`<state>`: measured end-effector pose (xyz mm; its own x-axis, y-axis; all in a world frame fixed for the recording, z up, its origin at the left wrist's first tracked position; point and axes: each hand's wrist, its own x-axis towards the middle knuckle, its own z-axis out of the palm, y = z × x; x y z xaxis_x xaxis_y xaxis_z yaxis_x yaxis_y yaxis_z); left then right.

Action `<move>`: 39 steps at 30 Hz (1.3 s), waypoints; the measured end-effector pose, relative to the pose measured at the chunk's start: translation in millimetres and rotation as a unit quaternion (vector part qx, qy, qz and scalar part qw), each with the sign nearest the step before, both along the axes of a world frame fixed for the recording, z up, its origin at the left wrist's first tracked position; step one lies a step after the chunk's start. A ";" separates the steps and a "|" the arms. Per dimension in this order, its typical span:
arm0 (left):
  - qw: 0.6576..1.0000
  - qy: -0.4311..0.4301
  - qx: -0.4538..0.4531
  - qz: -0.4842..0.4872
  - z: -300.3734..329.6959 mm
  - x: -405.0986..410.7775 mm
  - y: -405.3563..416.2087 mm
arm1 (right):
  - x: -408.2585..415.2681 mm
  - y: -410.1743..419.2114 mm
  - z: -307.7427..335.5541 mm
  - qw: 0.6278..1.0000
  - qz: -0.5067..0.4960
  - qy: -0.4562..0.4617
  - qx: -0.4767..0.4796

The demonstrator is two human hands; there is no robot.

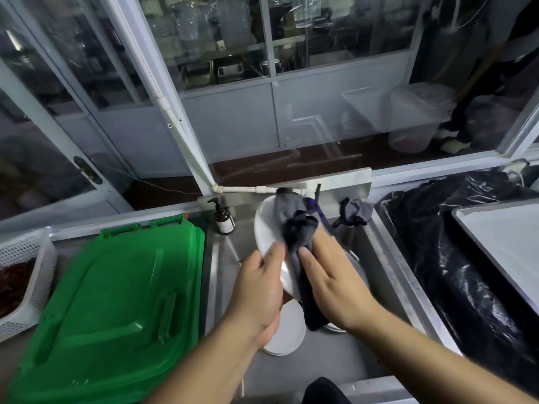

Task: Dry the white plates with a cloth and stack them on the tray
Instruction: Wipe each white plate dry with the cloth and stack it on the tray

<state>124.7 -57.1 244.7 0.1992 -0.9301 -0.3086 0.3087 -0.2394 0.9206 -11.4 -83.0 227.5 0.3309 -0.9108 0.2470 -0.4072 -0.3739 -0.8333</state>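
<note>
My left hand grips a white plate by its lower rim and holds it on edge above the steel sink. My right hand presses a dark grey cloth against the plate's face, its fingers stretched over the cloth. The cloth hangs down below the plate. More white plates lie in a low stack in the sink under my hands. A pale tray sits at the right edge on black plastic.
Green plastic lids cover the counter left of the sink, next to a white basket. A brown pump bottle stands at the sink's back corner. A second cloth hangs on the tap. Black plastic sheeting lies right of the sink.
</note>
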 end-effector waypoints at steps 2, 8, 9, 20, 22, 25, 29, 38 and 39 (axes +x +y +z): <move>1.000 -0.012 0.006 -0.007 -1.9 -0.3 2.2 | -5.1 -9.0 5.3 0.997 0.066 0.029 -0.036; 0.998 -0.027 -0.005 -0.054 -4.4 -4.0 11.2 | -10.8 -47.3 26.2 0.987 0.110 0.076 -0.085; 0.998 -0.040 -0.015 -0.053 -3.6 -5.5 13.0 | -8.9 -52.9 28.6 0.988 0.098 0.070 -0.093; 0.941 -0.303 -0.147 -0.046 0.8 6.7 23.3 | 21.4 -65.2 14.3 0.929 -0.207 -0.159 0.263; 0.920 -0.354 -0.154 -0.065 0.6 3.9 26.4 | 28.5 -52.4 10.3 0.866 -0.219 -0.263 0.364; 0.870 -0.454 -0.171 -0.093 -7.8 3.7 28.0 | 27.6 -35.8 14.2 0.759 -0.185 -0.420 0.461; 0.809 -0.539 -0.203 -0.121 -14.8 7.9 23.8 | 17.5 -30.4 31.0 0.732 -0.096 -0.504 0.448; 0.628 -0.696 -0.256 -0.236 6.3 34.5 -0.7 | -21.1 -41.2 43.2 0.734 -0.021 -0.532 0.421; 0.616 -0.704 -0.250 -0.248 7.4 37.2 -2.4 | -22.8 -41.2 39.3 0.734 -0.025 -0.531 0.423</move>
